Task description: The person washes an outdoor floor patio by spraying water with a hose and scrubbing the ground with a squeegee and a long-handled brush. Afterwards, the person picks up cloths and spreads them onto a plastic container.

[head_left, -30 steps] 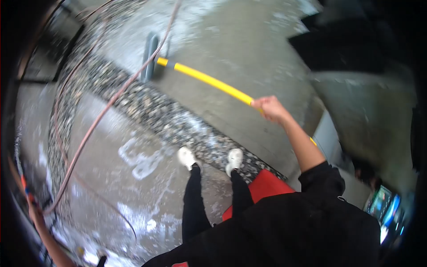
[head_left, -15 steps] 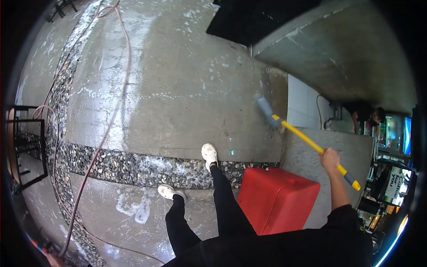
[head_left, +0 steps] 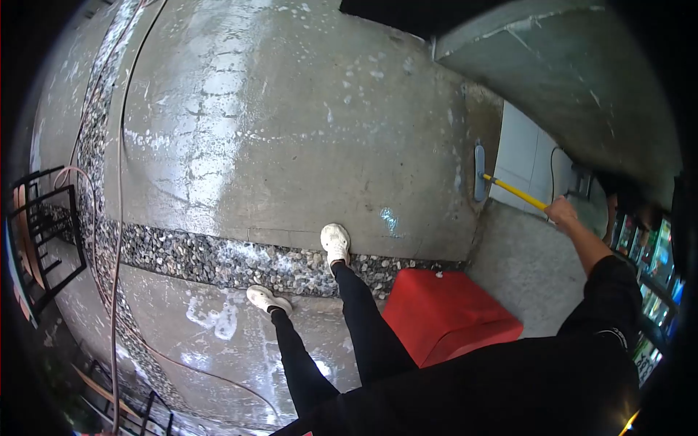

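Observation:
My right hand (head_left: pixel 561 212) is closed around the yellow pole (head_left: pixel 518 192) of a floor scrub brush, with my arm stretched out to the right. The long grey brush head (head_left: pixel 479 173) rests at the right side of the wet concrete floor, close to the pale tiles. My left hand is out of view. A long reddish hose (head_left: pixel 116 240) runs from the bottom left up past the pebble strip.
A red box (head_left: pixel 443 312) stands right of my legs, beside a grey concrete ledge (head_left: pixel 527 265). Black-framed chairs (head_left: pixel 51 240) stand at left. White foam (head_left: pixel 212 314) lies on the floor near my white shoes (head_left: pixel 335 243). Another person (head_left: pixel 627 196) is partly visible at right.
My right hand has moved the brush to the right and its head now lies lengthwise near the tiles. The hose has shifted left. A hand at bottom left has gone from view.

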Demonstrator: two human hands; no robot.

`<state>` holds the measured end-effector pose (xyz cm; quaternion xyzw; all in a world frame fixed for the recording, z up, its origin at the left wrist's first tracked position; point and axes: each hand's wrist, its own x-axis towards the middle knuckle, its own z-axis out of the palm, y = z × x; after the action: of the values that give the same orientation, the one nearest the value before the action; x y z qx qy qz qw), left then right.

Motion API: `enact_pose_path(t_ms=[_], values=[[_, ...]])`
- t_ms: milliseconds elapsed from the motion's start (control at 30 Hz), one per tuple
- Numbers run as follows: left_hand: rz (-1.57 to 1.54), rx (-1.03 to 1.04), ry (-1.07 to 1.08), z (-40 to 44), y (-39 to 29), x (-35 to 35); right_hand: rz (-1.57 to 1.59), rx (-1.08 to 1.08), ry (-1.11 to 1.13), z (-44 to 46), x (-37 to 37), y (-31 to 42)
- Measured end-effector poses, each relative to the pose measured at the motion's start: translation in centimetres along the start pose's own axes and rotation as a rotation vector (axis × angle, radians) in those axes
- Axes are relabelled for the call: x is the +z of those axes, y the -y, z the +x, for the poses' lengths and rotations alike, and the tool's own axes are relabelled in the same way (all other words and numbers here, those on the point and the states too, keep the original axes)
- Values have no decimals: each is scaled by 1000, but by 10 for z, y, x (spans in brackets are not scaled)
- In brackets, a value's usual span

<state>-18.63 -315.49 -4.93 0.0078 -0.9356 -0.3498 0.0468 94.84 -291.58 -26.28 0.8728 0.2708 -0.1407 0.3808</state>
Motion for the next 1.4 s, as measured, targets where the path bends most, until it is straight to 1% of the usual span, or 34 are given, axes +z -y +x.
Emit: enact_pose_path(t_ms=[100,133,200,233,267,367,400,433,467,500,533,567,600,633,667,733,767,800,833,867,933,967,1000,1033,1067,1133,1167,1200,1233,1267,1300,1333,1367,1400], values=[[23,-51,-5,-3,15,-18,214,48,215,-19,-71,3],[20,-64,-9,-4,21,-25,211,33,205,-32,-90,13],[17,-86,-7,-3,26,-44,212,-87,272,-74,-119,49],[14,-98,-4,-3,31,-55,226,-131,195,-80,-129,56],[3,-113,-3,-3,37,-63,222,-154,190,-90,-144,67],[-45,-145,95,0,65,-86,215,-310,253,-118,-167,99],[-24,-62,160,-4,75,-91,228,-369,240,-121,-165,110],[324,393,212,-45,68,-57,247,-424,226,-124,-162,119],[653,862,80,-116,41,-10,254,-431,227,-130,-160,122],[536,929,196,-160,35,32,209,-499,158,-137,-159,120],[420,982,323,-205,29,74,162,-556,85,-142,-157,114],[315,428,552,-255,22,115,49,-592,34,-137,-154,98],[379,516,658,-310,6,149,57,-563,17,-136,-156,74],[190,319,753,-336,24,195,20,-533,-51,-143,-157,52],[327,452,811,-381,1,223,-17,-501,-110,-151,-152,30],[185,655,940,-452,-17,270,1,-399,-174,-157,-132,-18],[299,716,996,-480,-15,294,0,-367,-171,-167,-125,-30],[115,663,1127,-505,11,326,1,-268,-111,-176,-118,-38],[364,764,1236,-535,-9,331,-2,-179,-42,-181,-110,-40],[482,834,1339,-562,-15,339,-13,-168,-11,-181,-96,-38],[586,1025,1405,-607,-19,354,-57,-3,-29,-168,-61,-31],[594,1036,1413,-618,-19,362,-54,6,-16,-155,-38,-29],[609,1032,1356,-626,-18,370,-87,52,-57,-137,-11,-26],[624,1021,1291,-628,-17,381,-121,90,-103,-115,16,-22],[637,1018,1280,-620,-14,395,-121,76,-95,-90,47,-19],[690,862,1171,-582,-10,425,-49,202,149,-49,92,-5],[738,846,1140,-552,-12,437,-50,188,161,-53,100,7],[785,823,1125,-519,-12,446,23,162,106,-62,101,9],[822,901,1064,-477,5,463,94,139,40,-70,96,7],[836,885,1064,-434,8,467,78,139,34,-83,77,-2],[892,943,948,-394,2,459,135,154,130,-102,41,2],[1037,930,825,-353,-6,450,196,155,227,-117,9,16],[1040,914,723,-292,9,448,189,123,220,-128,-17,36],[1051,1003,757,-239,5,428,230,120,304,-141,-41,52]])
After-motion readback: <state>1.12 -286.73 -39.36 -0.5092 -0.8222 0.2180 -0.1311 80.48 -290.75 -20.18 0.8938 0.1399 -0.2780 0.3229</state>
